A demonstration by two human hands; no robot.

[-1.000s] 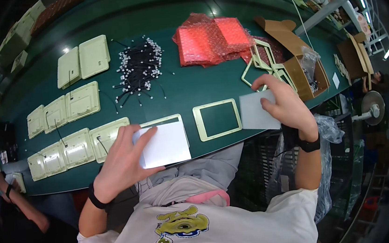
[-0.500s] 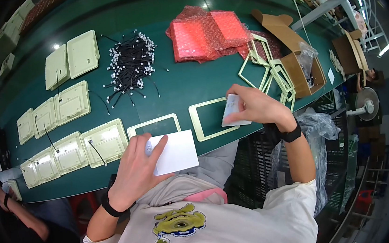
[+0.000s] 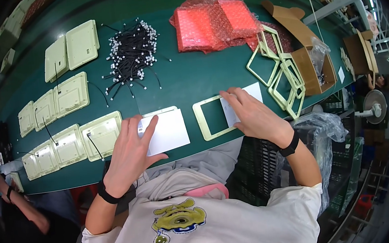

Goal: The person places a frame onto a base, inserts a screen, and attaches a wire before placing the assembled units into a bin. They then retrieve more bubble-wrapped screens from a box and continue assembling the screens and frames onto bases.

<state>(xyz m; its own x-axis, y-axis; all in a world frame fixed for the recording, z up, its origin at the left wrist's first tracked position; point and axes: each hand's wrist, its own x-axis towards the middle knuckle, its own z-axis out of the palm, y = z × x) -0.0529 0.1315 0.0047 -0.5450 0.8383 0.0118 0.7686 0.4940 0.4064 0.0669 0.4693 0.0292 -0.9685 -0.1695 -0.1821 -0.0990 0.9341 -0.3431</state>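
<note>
A flat white panel (image 3: pixel 170 132) lies over a pale cream rectangular frame (image 3: pixel 172 108), covering most of it. My left hand (image 3: pixel 129 149) rests at the panel's left side with index finger and thumb spread wide apart. To the right, a second cream frame (image 3: pixel 200 123) lies on the table, its opening partly showing. My right hand (image 3: pixel 260 117) holds another white panel (image 3: pixel 253 92) over that frame's right part, fingers along the panel's left and near edges. The hand hides the panel's near right part.
Cream back covers (image 3: pixel 68 143), some with black cables, stand in rows at left. Behind are a pile of black cables (image 3: pixel 131 52) and red bubble-wrapped stacks (image 3: pixel 195 30). Loose frames (image 3: pixel 277 83) and an open cardboard box (image 3: pixel 309 70) are at right. A co-worker's arm (image 3: pixel 24 206) shows at lower left.
The left panel has moved left and away from me, over its frame, and my left thumb has spread off it. My right hand has shifted right, its panel now showing a broad white face.
</note>
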